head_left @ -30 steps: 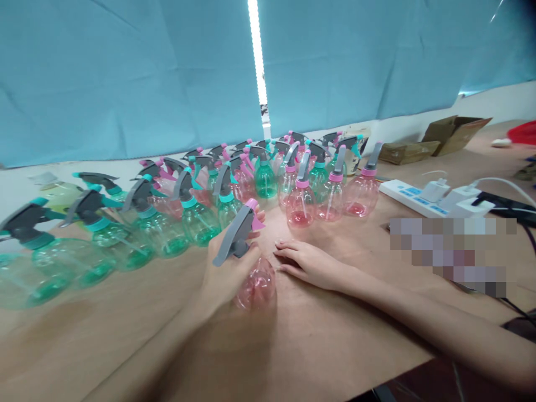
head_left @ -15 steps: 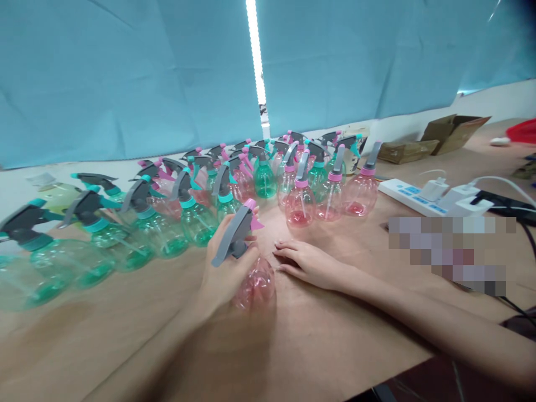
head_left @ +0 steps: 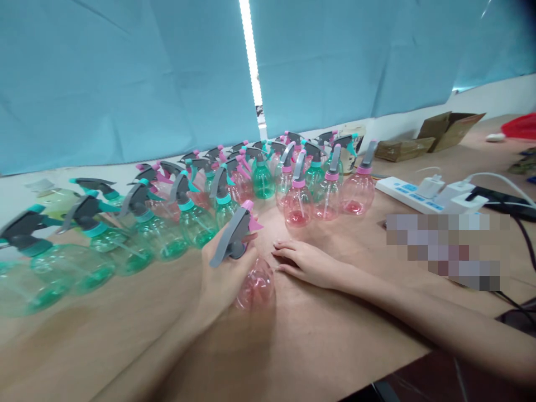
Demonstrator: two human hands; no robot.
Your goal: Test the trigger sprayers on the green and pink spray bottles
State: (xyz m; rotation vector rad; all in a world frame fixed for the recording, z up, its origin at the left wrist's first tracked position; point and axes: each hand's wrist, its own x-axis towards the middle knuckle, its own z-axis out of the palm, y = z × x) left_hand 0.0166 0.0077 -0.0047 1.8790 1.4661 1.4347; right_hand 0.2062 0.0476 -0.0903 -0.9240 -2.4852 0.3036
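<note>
A pink see-through spray bottle (head_left: 256, 285) with a grey and pink trigger head stands on the brown tabletop (head_left: 318, 340). My left hand (head_left: 224, 262) is wrapped around its neck just under the trigger head, so the collar is mostly hidden. To the right of that bottle, my right hand (head_left: 304, 262) lies on the table with its fingers stretched out toward the bottle, holding nothing. Beyond the right hand stand several pink spray bottles, the nearest one (head_left: 298, 205) upright. A row of green spray bottles (head_left: 196, 220) runs along the left.
More pink and green spray bottles crowd the back, by a blue sheet (head_left: 138, 78). A white power strip (head_left: 406, 195) with plugged-in chargers and cables lies on the right, near a blurred-out patch. Behind it sit open cardboard boxes (head_left: 448, 131) and a red item (head_left: 519, 127).
The view has shifted very slightly. My left hand keeps its hold on the pink spray bottle, and my right hand rests in the same place.
</note>
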